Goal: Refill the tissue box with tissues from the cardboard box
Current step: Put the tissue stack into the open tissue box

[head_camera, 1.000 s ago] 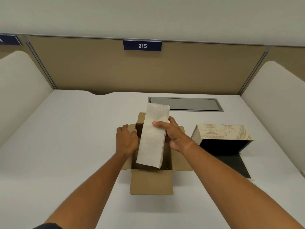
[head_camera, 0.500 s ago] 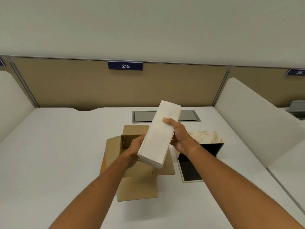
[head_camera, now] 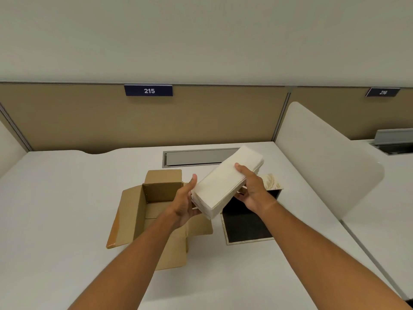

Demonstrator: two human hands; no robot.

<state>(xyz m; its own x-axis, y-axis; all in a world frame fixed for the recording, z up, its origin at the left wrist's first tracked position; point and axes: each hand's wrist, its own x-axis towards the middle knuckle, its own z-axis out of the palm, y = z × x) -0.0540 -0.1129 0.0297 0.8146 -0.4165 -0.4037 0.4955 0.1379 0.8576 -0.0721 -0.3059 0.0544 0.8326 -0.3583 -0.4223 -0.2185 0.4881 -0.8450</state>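
A thick white stack of tissues (head_camera: 225, 182) hangs tilted in the air above the desk, between the two boxes. My left hand (head_camera: 185, 202) supports its near lower end from the left. My right hand (head_camera: 251, 189) grips its right side, thumb on top. The brown cardboard box (head_camera: 143, 211) stands open on the desk to the left, flaps spread, its inside looking bare. The patterned tissue box (head_camera: 271, 182) lies on its side behind my right hand, its dark interior (head_camera: 245, 222) and open flap facing me; most of it is hidden.
The white desk (head_camera: 55, 209) has a grey cable tray (head_camera: 196, 157) set in at the back. A tan partition with a "215" label (head_camera: 148, 90) closes the far side. A white rounded divider (head_camera: 324, 162) stands to the right.
The tissue stack has risen out of the cardboard box and moved right toward the tissue box, tilting flatter. My left hand shifted from the box edge to under the stack.
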